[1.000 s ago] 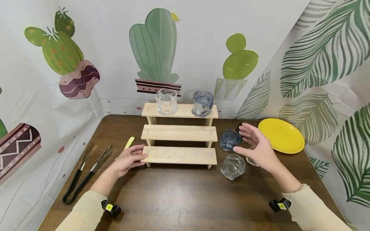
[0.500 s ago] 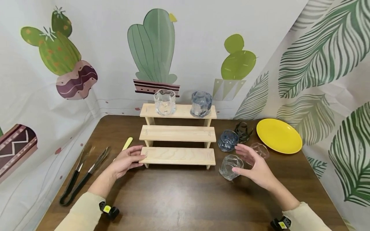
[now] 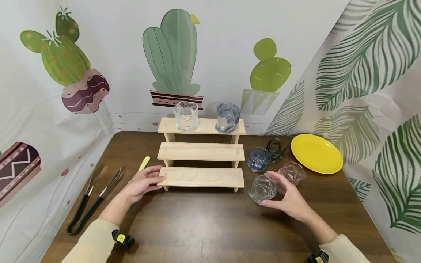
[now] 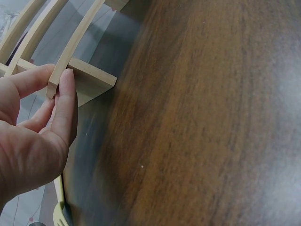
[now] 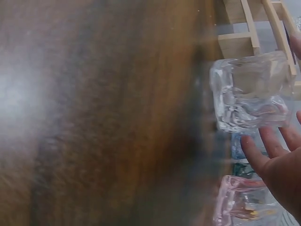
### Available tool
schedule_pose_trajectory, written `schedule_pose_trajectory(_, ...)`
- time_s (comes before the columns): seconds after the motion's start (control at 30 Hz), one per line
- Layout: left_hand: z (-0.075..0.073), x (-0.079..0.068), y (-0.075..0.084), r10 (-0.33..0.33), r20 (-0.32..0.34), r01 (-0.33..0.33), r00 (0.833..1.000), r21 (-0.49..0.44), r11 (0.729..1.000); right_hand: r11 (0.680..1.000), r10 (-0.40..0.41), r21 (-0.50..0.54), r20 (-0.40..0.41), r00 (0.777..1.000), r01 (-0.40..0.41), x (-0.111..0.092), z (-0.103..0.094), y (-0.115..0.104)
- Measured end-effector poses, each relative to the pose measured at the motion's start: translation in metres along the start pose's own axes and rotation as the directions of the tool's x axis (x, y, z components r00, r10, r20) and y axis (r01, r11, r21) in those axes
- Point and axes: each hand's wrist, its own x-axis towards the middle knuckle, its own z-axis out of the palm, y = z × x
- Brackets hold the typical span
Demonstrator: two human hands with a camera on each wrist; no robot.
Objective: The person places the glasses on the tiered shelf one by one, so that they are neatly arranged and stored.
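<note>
My left hand (image 3: pixel 142 185) pinches the left end of the bottom step of a three-tier wooden display stand (image 3: pixel 201 176). In the left wrist view its thumb and fingers lie on either side of the board (image 4: pixel 77 40). At the stand's right, my right hand (image 3: pixel 289 200) spreads thumb and fingers around a clear glass cup (image 3: pixel 262 190) on the table. The right wrist view has fingertips (image 5: pixel 250 143) right at the edge of that cup, not wrapped round it. On the top step stand another clear glass cup (image 3: pixel 186 117) and a bluish one (image 3: pixel 227 117).
Behind the right hand sit a pink glass cup (image 3: pixel 292 173), a blue one (image 3: pixel 258 159) and a dark one (image 3: pixel 276 149). A yellow plate (image 3: pixel 317 153) lies at the back right. Black-handled tongs (image 3: pixel 93 201) and a pale yellow-handled utensil (image 3: pixel 144 163) lie at left.
My right hand has come down from above the blue and dark cups toward the near clear cup, uncovering the dark and pink cups. The left hand keeps its hold on the stand.
</note>
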Motion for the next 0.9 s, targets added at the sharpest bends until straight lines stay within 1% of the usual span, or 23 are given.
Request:
schedule_pose_trajectory(0.17,-0.001,-0.001,-0.001,0.008,0.004,-0.008,1.0,-0.003,1.0,0.999,0.034,0.02,-0.006,0.999,-0.034,-0.001,0.007,0.008)
schedule_pose_trajectory(0.33,-0.001,-0.001,-0.002,0.017,0.003,-0.017,1.0,-0.007,1.0,0.998,0.041,0.058,-0.046,0.998,-0.039,0.0,0.014,0.013)
schedule_pose_trajectory(0.53,-0.001,0.0,-0.001,0.02,0.005,-0.02,1.0,-0.008,1.0,0.998,0.026,0.057,-0.069,0.997,-0.022,0.0,0.017,0.015)
schedule_pose_trajectory(0.9,-0.001,0.0,-0.001,0.023,0.01,-0.023,1.0,-0.004,1.0,0.999,-0.009,0.049,-0.098,0.995,0.014,-0.003,0.015,0.015)
